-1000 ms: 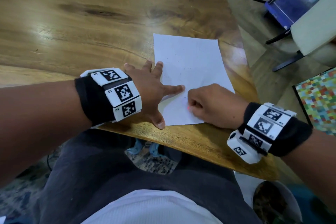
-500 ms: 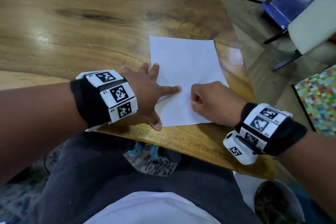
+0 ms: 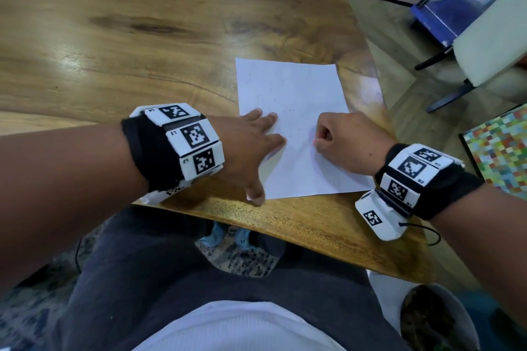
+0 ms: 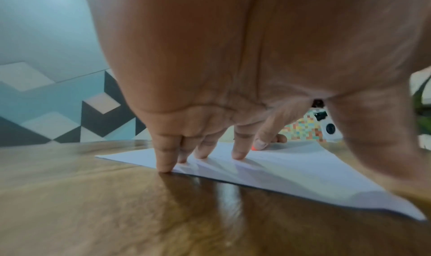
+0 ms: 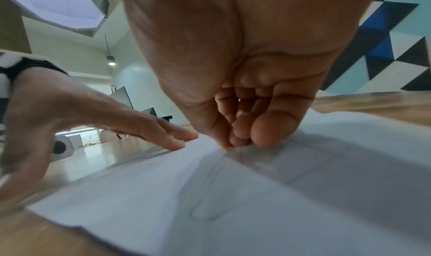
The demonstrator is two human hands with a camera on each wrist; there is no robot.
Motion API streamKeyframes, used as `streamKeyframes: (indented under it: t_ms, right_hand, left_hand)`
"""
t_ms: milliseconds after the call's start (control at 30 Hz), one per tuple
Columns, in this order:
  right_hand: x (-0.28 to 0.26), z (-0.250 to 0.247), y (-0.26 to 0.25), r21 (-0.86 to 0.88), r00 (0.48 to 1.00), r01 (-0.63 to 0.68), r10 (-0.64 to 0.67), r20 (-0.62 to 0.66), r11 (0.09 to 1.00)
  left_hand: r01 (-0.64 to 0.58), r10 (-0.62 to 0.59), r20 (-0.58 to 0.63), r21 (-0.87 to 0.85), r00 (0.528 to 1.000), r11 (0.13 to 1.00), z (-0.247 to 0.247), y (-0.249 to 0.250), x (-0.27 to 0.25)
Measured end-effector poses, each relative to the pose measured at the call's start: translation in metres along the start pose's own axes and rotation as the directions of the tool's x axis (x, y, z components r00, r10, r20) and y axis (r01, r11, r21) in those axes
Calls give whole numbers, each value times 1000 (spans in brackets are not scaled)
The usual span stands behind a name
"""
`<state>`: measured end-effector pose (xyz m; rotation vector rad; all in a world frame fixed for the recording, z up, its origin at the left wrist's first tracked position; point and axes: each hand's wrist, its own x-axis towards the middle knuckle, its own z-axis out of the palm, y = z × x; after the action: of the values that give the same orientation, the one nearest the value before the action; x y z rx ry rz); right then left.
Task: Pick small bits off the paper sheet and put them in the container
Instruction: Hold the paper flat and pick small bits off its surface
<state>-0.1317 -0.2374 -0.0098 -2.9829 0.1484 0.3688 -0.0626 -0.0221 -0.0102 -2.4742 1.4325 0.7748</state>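
My right hand is curled with its grip pinched down at the paper sheet, where a small orange bit shows at the fingertips; I judge it grasped. My left hand, fingers straight and spread, pins the sheet's near edge to the bench against sliding. I see no container.
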Motion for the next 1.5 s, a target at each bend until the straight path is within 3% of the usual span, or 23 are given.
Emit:
streamKeyframes:
  t_ms: [100,300,567,733,800,967,1033,1167,1267,1333,1400,1500]
  right_hand:
    - [-9,3,-6,-44,999,36,-35,21,998]
    - [-44,9,-37,-31,938,305,-294,184,952]
    - [2,-2,2,-73,996,85,-84,19,994]
    - [-22,3,-22,-29,950,300,-296,104,953]
    - [-25,6,-29,-32,936,330,-322,141,944]
    - [7,-1,-16,-14,990,129,-128,62,992]
    - [16,-5,-12,-30,994,106,-105,38,994]
    - [-1,-5,-19,-64,970,232,-225,91,971]
    - [-30,1,-31,-32,891,411,-394,224,911]
    - [-40,2,-35,-25,856,454,-429,289,890]
    - [-36,0,-34,-48,871,432,-403,282,901]
    - [-15,-3,-23,-50,944,292,-279,173,955]
  left_hand:
    - [-4,1,-89,-32,996,999,3,4,2]
    - [1,7,-167,51,986,999,11,7,16]
    - [41,-27,-159,87,987,995,8,6,17]
    - [40,-33,-136,49,990,998,6,6,18]
    - [39,-33,-128,49,991,998,5,6,18]
    - [46,-30,-154,102,988,994,6,6,17]
    - [52,-34,-160,109,986,993,7,6,18]
    - [51,-38,-160,80,986,995,6,6,18]
    - [49,-38,-154,69,987,996,6,6,18]
    - [48,-36,-157,77,987,996,7,6,19]
    - [44,-31,-160,78,987,996,6,6,19]
    - [43,-30,-159,79,987,996,6,6,19]
